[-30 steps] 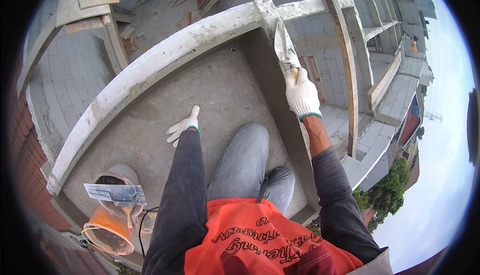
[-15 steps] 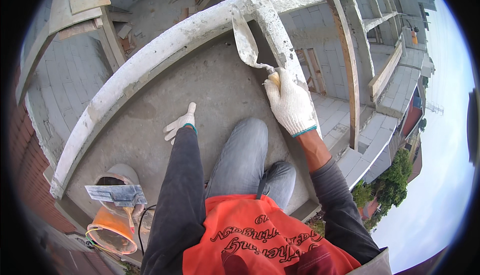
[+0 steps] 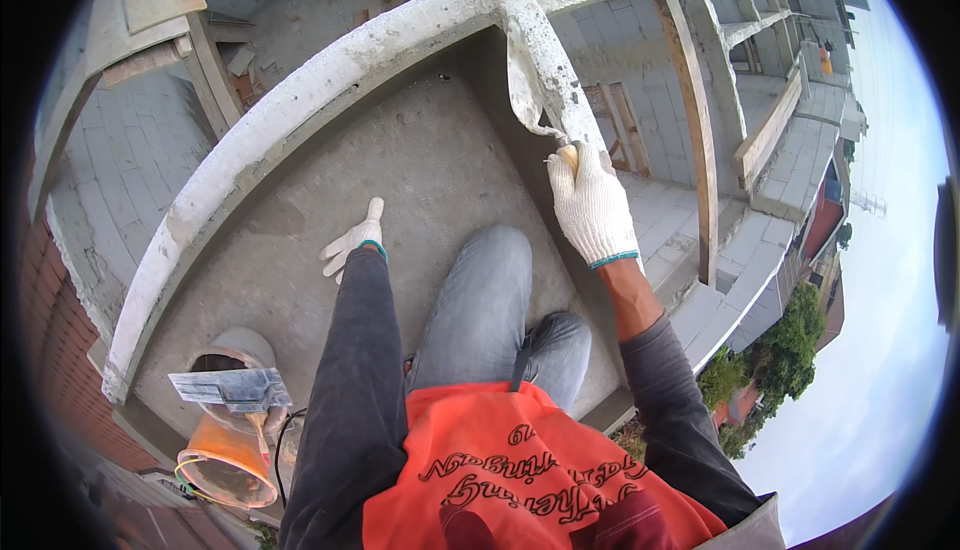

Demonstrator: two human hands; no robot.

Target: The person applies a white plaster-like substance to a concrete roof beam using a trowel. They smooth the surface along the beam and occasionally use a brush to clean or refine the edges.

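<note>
My right hand (image 3: 588, 205), in a white knit glove, grips the light handle of a pointing trowel (image 3: 523, 90); its grey-coated blade lies at the inner edge of the right concrete ledge (image 3: 545, 40), near the corner with the long ledge (image 3: 268, 135). My left hand (image 3: 352, 242), also gloved, is spread open on the grey concrete floor (image 3: 330, 150), its thumb pointing up the frame. I kneel between the ledges, with the dark, smooth inner face of the right ledge below the trowel.
A grey bucket (image 3: 240, 343) with a flat float (image 3: 230, 390) across it and an orange bucket (image 3: 228, 470) stand at lower left. Timber planks (image 3: 680, 70) cross the block-walled structure on the right. Boards (image 3: 160, 0) sit upper left; trees (image 3: 785, 350) and sky lie beyond the edge.
The trowel has shifted from over the right ledge's top toward the corner and its inner face, my right hand following. My left hand stays spread on the floor. The view has tilted slightly.
</note>
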